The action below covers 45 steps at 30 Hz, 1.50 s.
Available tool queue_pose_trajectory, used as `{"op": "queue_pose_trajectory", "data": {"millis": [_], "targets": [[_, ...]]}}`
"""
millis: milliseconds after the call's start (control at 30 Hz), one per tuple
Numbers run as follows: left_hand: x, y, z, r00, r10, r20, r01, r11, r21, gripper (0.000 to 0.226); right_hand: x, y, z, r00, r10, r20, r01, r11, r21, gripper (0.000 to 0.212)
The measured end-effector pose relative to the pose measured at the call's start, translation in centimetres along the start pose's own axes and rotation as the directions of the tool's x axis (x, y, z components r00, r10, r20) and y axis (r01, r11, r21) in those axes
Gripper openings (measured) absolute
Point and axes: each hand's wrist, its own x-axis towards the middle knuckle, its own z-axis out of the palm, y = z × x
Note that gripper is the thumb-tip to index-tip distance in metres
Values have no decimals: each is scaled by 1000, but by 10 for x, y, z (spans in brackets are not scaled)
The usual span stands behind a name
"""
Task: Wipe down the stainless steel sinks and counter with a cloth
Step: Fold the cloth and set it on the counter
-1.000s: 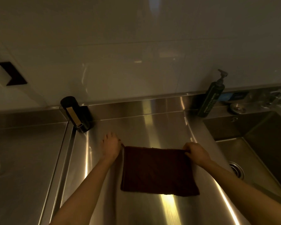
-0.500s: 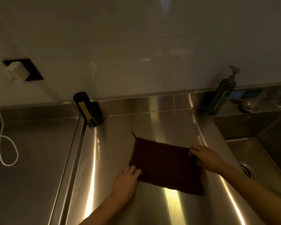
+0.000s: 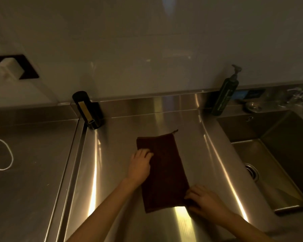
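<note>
A dark brown cloth (image 3: pixel 164 172) lies flat on the stainless steel counter (image 3: pixel 122 172), its long side running away from me and a small loop at its far right corner. My left hand (image 3: pixel 140 165) has bent fingers on the cloth's left edge near the far end. At the near right corner, my right hand (image 3: pixel 205 202) pinches the cloth. The steel sink (image 3: pixel 278 154), with its drain (image 3: pixel 252 172), lies to the right of the counter.
A black dispenser (image 3: pixel 87 110) stands at the counter's back left by a seam. A dark pump bottle (image 3: pixel 226 95) stands at the sink's back left corner, with a tap (image 3: pixel 301 95) further right. A white cable (image 3: pixel 0 154) loops on the left steel surface.
The cloth has turned about a quarter clockwise and now lies lengthwise. My right hand came toward me with its corner; my left hand moved away from me along the left edge.
</note>
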Motion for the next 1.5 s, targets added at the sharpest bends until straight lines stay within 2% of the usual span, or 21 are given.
{"op": "queue_pose_trajectory", "data": {"millis": [67,133,200,267,367,433,600,700,767,833,867,900,933,967,1033,1067,1133,1233,1333,1433,1500], "targets": [[-42,13,5,996,62,-69,-69,993,-99,26,6,3,-1,1000,5,6,-5,1000,-15,43],[-82,18,12,992,104,-76,-115,981,-158,18,11,6,-4,1000,-11,26,12,997,-77,42],[-111,19,20,994,104,13,-100,981,-165,26,13,14,0,993,12,116,-7,999,-44,40],[-126,18,28,991,90,95,-75,986,-148,36,12,19,4,990,34,134,-35,999,6,40],[-128,17,29,991,73,115,-58,990,-129,41,12,18,-5,998,34,54,-40,992,116,31],[-126,18,29,993,54,105,-43,994,-103,41,15,12,-7,999,29,20,-31,993,116,28],[-118,27,27,988,-48,145,38,996,75,42,21,9,-5,978,183,105,-195,973,121,27],[-109,32,12,963,-81,257,50,991,125,36,23,8,-10,934,283,219,-346,870,350,24],[-105,27,-2,913,-25,408,34,999,-14,30,21,9,-22,898,256,359,-409,787,462,21],[-104,20,-18,801,78,594,76,970,-230,29,17,14,-33,844,166,510,-447,745,496,21],[-104,17,-23,767,114,631,125,939,-321,28,15,16,-37,827,138,545,-461,721,517,20],[-102,15,-27,780,116,615,181,898,-400,26,15,16,-40,835,143,532,-467,697,545,20],[-100,15,-28,830,71,553,246,843,-478,24,16,16,-42,853,193,486,-480,658,581,19],[-96,14,-27,883,-21,468,312,771,-555,23,17,16,-42,871,285,400,-485,629,608,20],[-92,15,-22,921,-212,328,382,658,-649,25,19,15,-37,877,420,232,-467,636,614,26],[-91,14,-18,924,-267,275,383,683,-623,28,20,12,-34,882,438,177,-455,690,562,29],[-96,11,-8,948,-277,160,319,829,-459,32,17,8,-28,914,389,114,-401,824,401,34],[-113,9,5,991,-122,59,134,948,-290,28,6,2,-13,955,271,122,-293,925,241,34],[-124,10,17,992,37,122,-24,994,-107,39,0,-3,3,965,211,154,-226,970,90,40],[-125,10,24,993,34,110,-29,999,-43,49,4,-2,12,969,222,110,-225,974,20,38],[-124,10,25,998,11,67,-8,999,-50,45,9,-1,14,970,225,95,-226,974,2,32]]}}
